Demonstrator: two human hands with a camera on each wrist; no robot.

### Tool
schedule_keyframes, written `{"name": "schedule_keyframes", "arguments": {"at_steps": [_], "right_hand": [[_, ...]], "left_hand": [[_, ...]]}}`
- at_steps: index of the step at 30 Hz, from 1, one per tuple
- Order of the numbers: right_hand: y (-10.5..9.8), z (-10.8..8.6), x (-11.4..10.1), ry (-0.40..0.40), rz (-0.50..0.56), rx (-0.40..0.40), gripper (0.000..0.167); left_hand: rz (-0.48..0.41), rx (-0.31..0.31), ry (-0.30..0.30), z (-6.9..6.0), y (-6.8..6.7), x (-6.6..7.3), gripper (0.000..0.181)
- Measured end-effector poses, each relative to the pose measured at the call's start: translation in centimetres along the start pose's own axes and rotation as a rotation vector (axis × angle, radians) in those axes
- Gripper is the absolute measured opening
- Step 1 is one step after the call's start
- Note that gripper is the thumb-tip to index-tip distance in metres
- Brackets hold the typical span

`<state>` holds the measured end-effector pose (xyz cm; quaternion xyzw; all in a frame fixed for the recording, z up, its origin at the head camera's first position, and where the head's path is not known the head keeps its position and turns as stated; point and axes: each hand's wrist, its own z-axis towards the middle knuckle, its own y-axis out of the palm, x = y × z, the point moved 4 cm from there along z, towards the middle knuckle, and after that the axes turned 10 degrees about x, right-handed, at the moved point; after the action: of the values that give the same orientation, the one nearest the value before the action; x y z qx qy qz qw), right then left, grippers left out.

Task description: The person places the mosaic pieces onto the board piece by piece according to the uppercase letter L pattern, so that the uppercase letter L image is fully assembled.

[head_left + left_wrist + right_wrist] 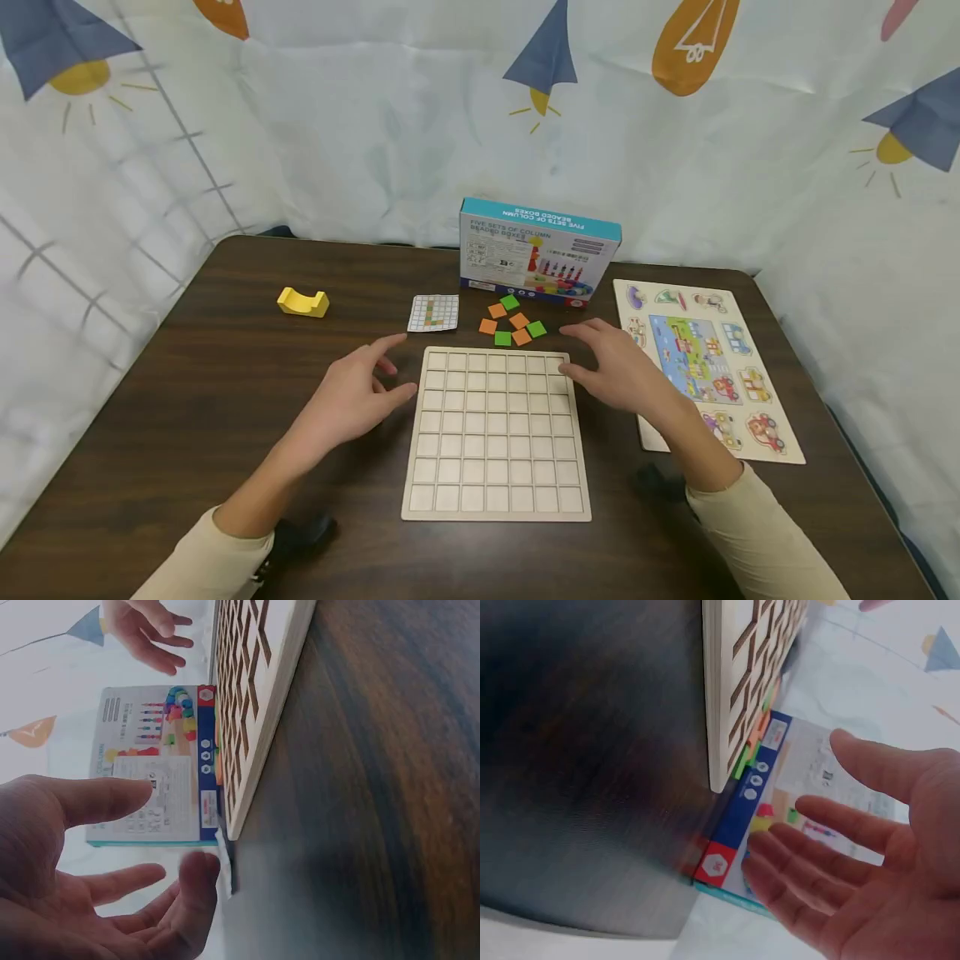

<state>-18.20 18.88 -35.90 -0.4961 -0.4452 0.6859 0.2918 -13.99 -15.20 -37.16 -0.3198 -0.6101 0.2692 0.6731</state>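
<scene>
A pale wooden grid board (497, 435) lies between the two hands, its squares bare. The left hand (356, 396) hovers at the board's upper left, fingers apart and loosely bent, holding nothing; the left wrist view shows the same hand (112, 877) beside the board's edge (262, 742). At the upper right corner is the right hand (618, 367), its fingers spread and empty, also seen in the right wrist view as a relaxed hand (870, 862). Behind the board lie several orange tiles (488, 327) and green tiles (536, 329), beside a small grid-pattern card (433, 313).
A bead-toy box (536, 254) stands at the back of the dark table (225, 400). On the left sits a yellow curved block (303, 302). A picture puzzle board (776, 408) lies at the right, partly under the right forearm. A printed curtain hangs behind.
</scene>
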Motion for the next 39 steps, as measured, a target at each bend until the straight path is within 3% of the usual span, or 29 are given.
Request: {"name": "schedule_keyframes", "arguments": {"at_steps": [6, 12, 16, 27, 39], "right_hand": [[0.4, 1.9, -0.2, -0.048, 0.047, -0.044, 0.051], [0.6, 3.6, -0.2, -0.091, 0.083, -0.042, 0.048], [0.7, 4.5, -0.2, -0.080, 0.109, -0.048, 0.047], [1.5, 6.5, -0.1, -0.032, 0.163, -0.074, 0.044], [2.9, 8.6, -0.2, -0.053, 0.156, -0.106, 0.036]], "left_hand": [[-0.158, -0.162, -0.193, 0.9, 1.2, -0.5, 0.071], [-0.209, -0.202, -0.262, 1.2, 2.2, -0.4, 0.076], [-0.175, -0.202, -0.255, 1.5, 2.6, -0.3, 0.080], [-0.039, -0.181, -0.128, 2.1, 3.3, -0.6, 0.077], [-0.062, -0.199, -0.150, 1.9, 3.6, -0.5, 0.073]]}}
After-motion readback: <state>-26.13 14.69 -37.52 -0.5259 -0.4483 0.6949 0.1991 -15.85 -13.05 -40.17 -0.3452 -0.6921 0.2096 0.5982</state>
